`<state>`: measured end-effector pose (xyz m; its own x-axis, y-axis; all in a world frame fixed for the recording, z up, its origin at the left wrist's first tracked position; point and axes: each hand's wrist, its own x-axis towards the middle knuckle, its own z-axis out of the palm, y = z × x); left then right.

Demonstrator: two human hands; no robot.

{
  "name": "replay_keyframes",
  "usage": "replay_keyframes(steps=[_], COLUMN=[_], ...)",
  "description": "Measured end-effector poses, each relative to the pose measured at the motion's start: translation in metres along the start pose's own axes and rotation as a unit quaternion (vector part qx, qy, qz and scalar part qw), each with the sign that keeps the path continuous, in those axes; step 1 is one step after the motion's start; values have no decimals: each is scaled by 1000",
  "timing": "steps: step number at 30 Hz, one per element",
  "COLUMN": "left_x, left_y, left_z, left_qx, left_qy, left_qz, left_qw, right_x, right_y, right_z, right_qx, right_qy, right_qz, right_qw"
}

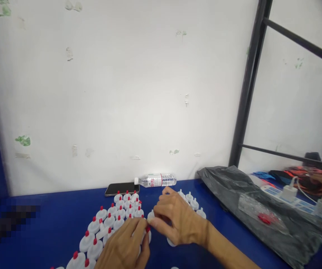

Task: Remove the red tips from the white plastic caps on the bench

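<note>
Here we are at the blue table (pixel 43 228), and the two hands meet near its middle: the left hand (pixel 126 237) curled low over the crowd of caps, the right hand (pixel 175 216) coming in from the right, thumb and fingertips close to the left's. A red tip (pixel 148 228) peeks out right between them, above a white cap partly covered by the left fingers, and a white nozzle cap (pixel 151 215) shows by the right thumb; whether either hand is clamped on a piece, I cannot tell. Now the tally: red-tipped caps (pixel 101 214) dominate, packed from the phone (pixel 118 189) at the back edge down the left hand's side, and those look done. To the right, a handful of bare nozzle caps (pixel 194 204) stand without red, partly screened by the right hand, so a smaller share seems left. Toward the table's right side, loose red pieces (pixel 266 218) sit in a clear plastic bag (pixel 249 204) on a black plastic sheet (pixel 225 186).
</note>
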<state>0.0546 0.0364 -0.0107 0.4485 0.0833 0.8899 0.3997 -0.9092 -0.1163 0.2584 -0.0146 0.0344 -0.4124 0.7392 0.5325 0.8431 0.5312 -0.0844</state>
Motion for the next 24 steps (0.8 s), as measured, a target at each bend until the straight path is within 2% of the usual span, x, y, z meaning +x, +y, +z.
replay_keyframes(steps=[3,6,9,13,16,19,22,24], left_x=[0,-5,-10,-2,13,23,24,20], left_y=[-3,-9,-13,-12,-10,-10,-8,-5], left_z=[-2,0,2,1,-3,-8,-12,-13], left_qx=[-20,-22,-35,-127,-225,-325,-401,-429], left_qy=[-52,-48,-46,-98,-135,-196,-235,-245], left_qz=[-2,-28,-58,-149,-265,-363,-396,-388], left_qw=[998,998,997,976,928,851,792,778], right_x=[0,1,2,6,10,12,10,6], right_y=[-12,-15,-11,-6,-7,-11,-2,15], right_z=[3,6,6,-4,-7,-4,-8,-21], right_qx=[-4,-22,12,102,148,177,199,205], right_qy=[-13,-29,-42,-57,-40,-6,22,54], right_qz=[-20,-21,-5,-13,-18,-34,-27,35], right_qw=[1000,999,999,993,988,984,979,977])
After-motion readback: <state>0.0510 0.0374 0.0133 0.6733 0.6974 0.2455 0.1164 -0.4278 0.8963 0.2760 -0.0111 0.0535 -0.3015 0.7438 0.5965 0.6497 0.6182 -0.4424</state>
